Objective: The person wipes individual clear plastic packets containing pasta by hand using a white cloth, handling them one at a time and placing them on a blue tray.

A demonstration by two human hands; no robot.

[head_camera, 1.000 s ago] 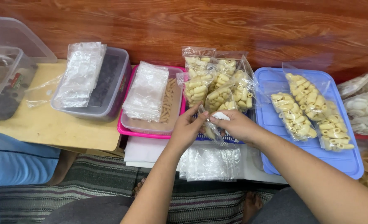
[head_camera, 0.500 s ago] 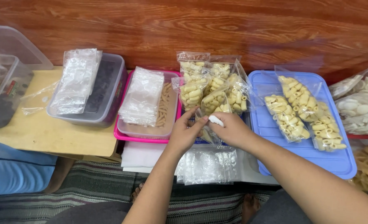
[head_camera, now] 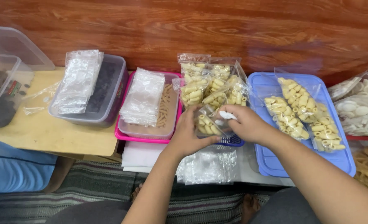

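Both hands meet at the centre of the view, over a blue basket (head_camera: 233, 142) whose edge shows just below them. Left hand (head_camera: 189, 135) grasps the near-left side of a small clear bag of pasta (head_camera: 206, 122), thumb along its lower edge. Right hand (head_camera: 246, 123) closes on the bag's right side, fingers curled; a small white piece (head_camera: 225, 115) sits at its fingertips, whether pinched or just touched I cannot tell. Bag is held tilted, partly filled with pale tube-shaped pieces.

Just beyond the hands: a cluster of filled pasta bags (head_camera: 211, 81) standing against each other. Right of it, a blue tray (head_camera: 267, 159) carrying two more filled bags (head_camera: 302, 112) lying side by side. Left of the cluster, a pink tray (head_camera: 123, 136) holding a clear tub with loose pasta and a stack of empty clear bags (head_camera: 144, 97) on top. Further left, a grey lidded box (head_camera: 109, 112) with another stack of empty bags (head_camera: 78, 81) across it, resting on a pale wooden table (head_camera: 38, 132). Near the hands, more empty bags (head_camera: 211, 166) lie flat. Far right: bags of white round crackers (head_camera: 360, 110)
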